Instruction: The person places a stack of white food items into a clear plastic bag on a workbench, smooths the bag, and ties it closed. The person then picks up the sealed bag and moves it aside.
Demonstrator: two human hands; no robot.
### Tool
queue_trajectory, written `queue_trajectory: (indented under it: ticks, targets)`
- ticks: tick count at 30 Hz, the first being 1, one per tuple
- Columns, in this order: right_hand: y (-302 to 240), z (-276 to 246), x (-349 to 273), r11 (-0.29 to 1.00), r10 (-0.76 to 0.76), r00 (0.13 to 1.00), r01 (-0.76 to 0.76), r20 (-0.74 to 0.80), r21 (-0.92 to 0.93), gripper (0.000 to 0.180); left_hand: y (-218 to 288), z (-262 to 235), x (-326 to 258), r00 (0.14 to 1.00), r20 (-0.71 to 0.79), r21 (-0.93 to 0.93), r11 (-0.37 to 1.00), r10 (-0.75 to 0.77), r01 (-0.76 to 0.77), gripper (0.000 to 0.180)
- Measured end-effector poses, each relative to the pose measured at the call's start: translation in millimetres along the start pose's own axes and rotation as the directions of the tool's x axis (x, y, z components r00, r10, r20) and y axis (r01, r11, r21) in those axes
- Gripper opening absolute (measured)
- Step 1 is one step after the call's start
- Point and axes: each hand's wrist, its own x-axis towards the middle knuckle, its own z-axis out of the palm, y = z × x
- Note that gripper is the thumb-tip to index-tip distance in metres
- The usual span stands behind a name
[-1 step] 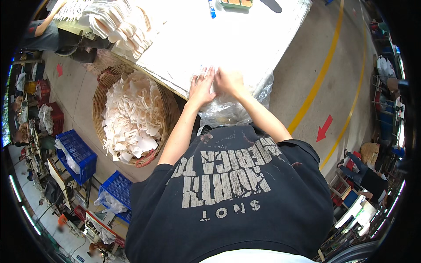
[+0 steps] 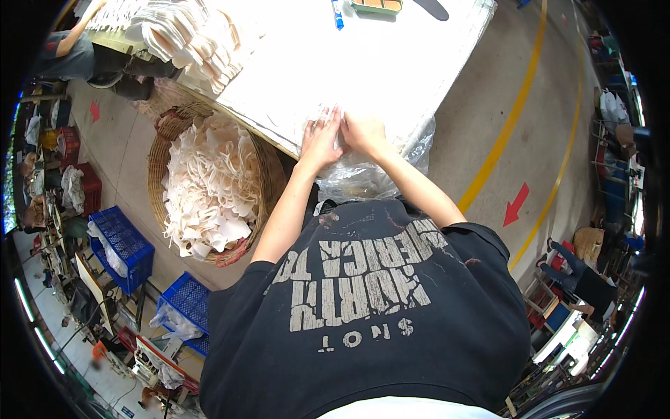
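Note:
Both of my hands are at the near end of a white-topped table (image 2: pixel 349 63), above a clear plastic sheet (image 2: pixel 363 174) that hangs crumpled over the edge. My left hand (image 2: pixel 321 142) lies on the plastic with its fingers stretched forward. Close beside it, my right hand (image 2: pixel 365 133) is curled with its knuckles up; whatever its fingers hold, if anything, is hidden beneath them. The glare on the tabletop washes out detail around the fingertips.
Left of the table stands a wicker basket (image 2: pixel 157 167) heaped with cream scraps (image 2: pixel 209 185). Stacked cream pieces (image 2: pixel 185 35) cover the far left corner, near a co-worker's arm (image 2: pixel 70 42). A blue tube (image 2: pixel 338 14) and a green tray (image 2: pixel 377 10) lie at the far edge. Blue crates (image 2: pixel 125 244) stand lower left.
My right hand has shifted very slightly left, toward the left hand. The left hand stays in place.

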Motion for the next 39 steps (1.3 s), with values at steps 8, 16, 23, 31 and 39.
queue_trajectory:
  ticks: [8,16,23,31,39]
  targets:
    - [31.5,-16.8,29.2,0.963,0.262,0.965,-0.263,-0.024,-0.052,0.018,1.6,-9.1,-2.0,0.998,-0.066,-0.128,0.992,-0.007,-0.002,0.128]
    - [7.4,2.6,10.2,0.998,0.067,0.998,-0.067,0.011,0.010,0.019,0.3,-8.4,0.9,0.999,-0.036,-0.109,0.994,-0.036,0.032,0.128]
    - [1.8,-0.1,19.0,0.995,0.097,0.994,-0.095,-0.042,0.034,0.019,4.3,-11.6,-0.9,0.997,-0.051,-0.119,0.992,-0.057,0.051,0.132]
    - [18.7,0.0,29.7,0.978,0.206,0.978,-0.207,0.038,0.011,0.020,-1.7,-1.4,1.2,0.992,-0.117,-0.135,0.990,-0.045,0.029,0.138]
    - [-4.8,18.4,11.1,0.997,-0.056,0.997,0.059,-0.058,0.047,0.018,-4.0,-2.9,1.6,0.992,-0.125,-0.206,0.978,-0.030,0.003,0.138]
